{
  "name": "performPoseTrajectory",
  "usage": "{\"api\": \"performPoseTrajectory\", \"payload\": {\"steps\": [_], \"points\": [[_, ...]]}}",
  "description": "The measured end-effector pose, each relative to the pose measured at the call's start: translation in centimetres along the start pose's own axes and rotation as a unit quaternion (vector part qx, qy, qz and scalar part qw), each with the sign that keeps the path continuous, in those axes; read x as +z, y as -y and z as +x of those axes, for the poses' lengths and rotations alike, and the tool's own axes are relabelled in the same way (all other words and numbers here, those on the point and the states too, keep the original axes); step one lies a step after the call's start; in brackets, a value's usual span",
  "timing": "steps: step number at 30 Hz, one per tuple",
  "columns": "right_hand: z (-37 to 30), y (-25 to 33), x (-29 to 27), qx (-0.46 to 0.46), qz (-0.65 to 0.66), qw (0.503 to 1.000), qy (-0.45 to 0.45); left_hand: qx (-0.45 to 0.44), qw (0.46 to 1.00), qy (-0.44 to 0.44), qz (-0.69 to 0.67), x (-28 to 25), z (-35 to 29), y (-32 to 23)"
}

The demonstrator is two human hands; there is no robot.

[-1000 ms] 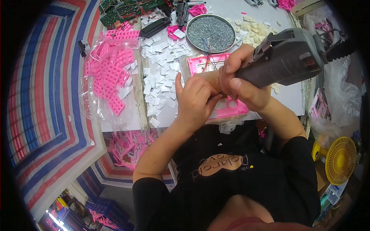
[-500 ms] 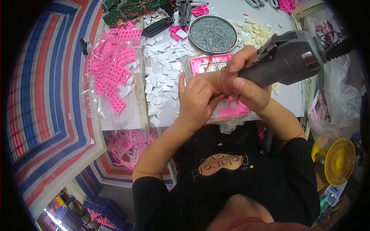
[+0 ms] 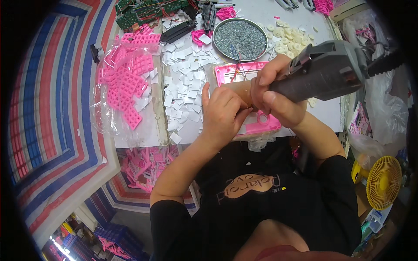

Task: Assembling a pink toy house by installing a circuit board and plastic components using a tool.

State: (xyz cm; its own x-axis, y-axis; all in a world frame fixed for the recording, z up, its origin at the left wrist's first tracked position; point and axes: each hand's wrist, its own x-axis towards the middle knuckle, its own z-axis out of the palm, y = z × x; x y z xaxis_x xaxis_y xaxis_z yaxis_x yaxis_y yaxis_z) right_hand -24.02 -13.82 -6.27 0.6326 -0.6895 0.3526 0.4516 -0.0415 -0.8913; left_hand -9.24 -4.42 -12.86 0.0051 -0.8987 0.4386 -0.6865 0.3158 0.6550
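Observation:
My right hand [image 3: 278, 91] is wrapped round a dark grey electric screwdriver [image 3: 320, 80], its body slanting up to the right and its tip hidden by my fingers. Beside that hidden tip, the thumb and forefinger of my left hand [image 3: 224, 111] are pinched together; whatever is between them is too small to make out. Both hands are over a pink plastic housing [image 3: 263, 126] on the table. A tan flat board [image 3: 238, 88] lies in it, partly covered by my left hand, and thin coloured wires [image 3: 238, 67] run up from its far side.
A round metal tray of small screws [image 3: 241, 40] stands beyond the housing, with cream plastic discs [image 3: 289, 37] to its right. White paper squares [image 3: 185, 82] and a clear bag of pink keypads [image 3: 124, 82] lie left. Green circuit boards [image 3: 148, 13] are piled far left; a yellow fan [image 3: 384, 182] is lower right.
The body of the electric screwdriver has dipped slightly toward me, my right hand shifting with it. My left hand keeps almost the same place.

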Motion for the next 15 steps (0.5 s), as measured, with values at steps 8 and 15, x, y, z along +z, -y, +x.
{"api": "performPoseTrajectory", "payload": {"steps": [8, 15], "points": [[-0.4, -0.22, 0.26, -0.004, -0.025, 1.0, -0.001, 0.001, 1.0, -0.012, 0.002, 0.13, 0.04, -0.02], [-0.22, 0.64, 0.83, 0.037, -0.069, 0.997, 0.027, 0.01, 1.0, -0.025, -0.002, 0.27, 0.08, 0.03]]}}
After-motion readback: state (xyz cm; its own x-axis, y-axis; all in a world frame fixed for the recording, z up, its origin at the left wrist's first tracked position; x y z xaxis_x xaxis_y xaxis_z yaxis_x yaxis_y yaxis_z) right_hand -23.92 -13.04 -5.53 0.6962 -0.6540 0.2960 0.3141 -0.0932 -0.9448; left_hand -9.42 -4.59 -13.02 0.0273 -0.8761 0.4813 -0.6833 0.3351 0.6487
